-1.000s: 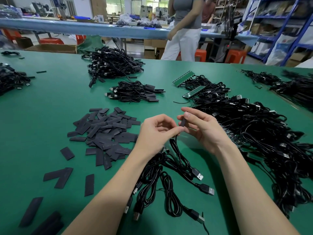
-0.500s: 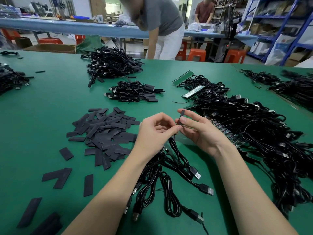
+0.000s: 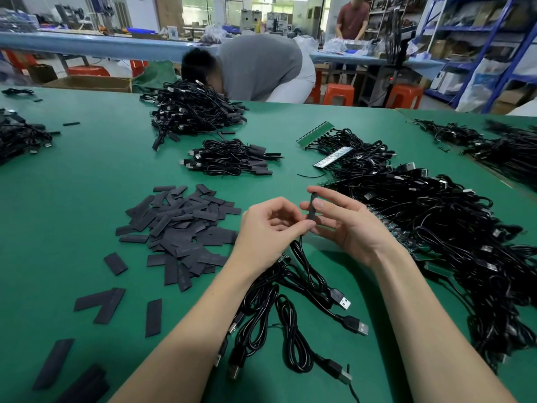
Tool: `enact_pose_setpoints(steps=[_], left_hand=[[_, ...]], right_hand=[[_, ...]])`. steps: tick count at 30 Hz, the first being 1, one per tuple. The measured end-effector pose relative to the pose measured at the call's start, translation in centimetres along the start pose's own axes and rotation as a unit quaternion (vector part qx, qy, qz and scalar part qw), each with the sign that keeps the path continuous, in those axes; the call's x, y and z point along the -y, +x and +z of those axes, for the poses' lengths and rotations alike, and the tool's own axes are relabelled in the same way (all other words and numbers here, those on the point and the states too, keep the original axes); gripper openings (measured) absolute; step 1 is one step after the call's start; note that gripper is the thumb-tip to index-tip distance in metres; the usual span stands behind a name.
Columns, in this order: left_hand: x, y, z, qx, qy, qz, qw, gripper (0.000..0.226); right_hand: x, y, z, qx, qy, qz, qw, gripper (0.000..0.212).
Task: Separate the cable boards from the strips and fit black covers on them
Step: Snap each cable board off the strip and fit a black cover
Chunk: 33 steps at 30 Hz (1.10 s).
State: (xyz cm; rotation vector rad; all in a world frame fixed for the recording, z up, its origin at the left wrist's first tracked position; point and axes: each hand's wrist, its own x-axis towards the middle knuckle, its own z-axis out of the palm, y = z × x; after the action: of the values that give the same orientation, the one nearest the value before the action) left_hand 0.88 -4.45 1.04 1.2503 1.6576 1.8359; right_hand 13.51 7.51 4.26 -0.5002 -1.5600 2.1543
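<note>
since the earlier frames the covered board end has turned upright between the hands, and the person in grey behind the table has bent lower. right fingers [image 3: 321, 203] curl round the upper part of a black cover [image 3: 312, 207], thumb at its left and fingertip at its right; the cover stands nearly upright above the table. left fingers [image 3: 302, 226] pinch just under the cover's lower end, where the cable [image 3: 302, 257] leaves it. the left hand [image 3: 267, 228] and right hand [image 3: 348, 228] are close together, not quite touching. the cable drops from the pinch into a small bunch of cables with usb plugs [image 3: 343, 302] lying on the green table [image 3: 87, 199] under the forearms. left of the hands lies a heap of loose black covers [image 3: 180, 225], with strays nearer the camera. right of the hands a large tangle of cables [image 3: 436, 228] covers green board strips [image 3: 402, 234]. farther off lie a small finished bundle [image 3: 229, 158] and a bigger pile [image 3: 194, 112]. the person in grey [image 3: 261, 68] leans over beyond the table's far edge.
</note>
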Motion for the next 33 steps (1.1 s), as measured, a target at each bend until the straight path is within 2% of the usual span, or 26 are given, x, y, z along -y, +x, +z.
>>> enact_pose_setpoints(steps=[11,23,33], left_hand=[[-0.23,-0.01,0.16,0.004,-0.003,0.006,1.000,0.018],[-0.26,0.03,0.16,-0.012,-0.013,-0.001,1.000,0.017],[0.25,0.16,-0.10,-0.013,-0.014,0.005,1.000,0.016]], right_hand=[[0.07,0.11,0.04,-0.044,0.039,-0.032,0.998,0.019],[-0.25,0.28,0.31,-0.048,0.018,-0.060,0.997,0.021],[-0.69,0.57,0.53,-0.052,0.044,-0.047,0.997,0.022]])
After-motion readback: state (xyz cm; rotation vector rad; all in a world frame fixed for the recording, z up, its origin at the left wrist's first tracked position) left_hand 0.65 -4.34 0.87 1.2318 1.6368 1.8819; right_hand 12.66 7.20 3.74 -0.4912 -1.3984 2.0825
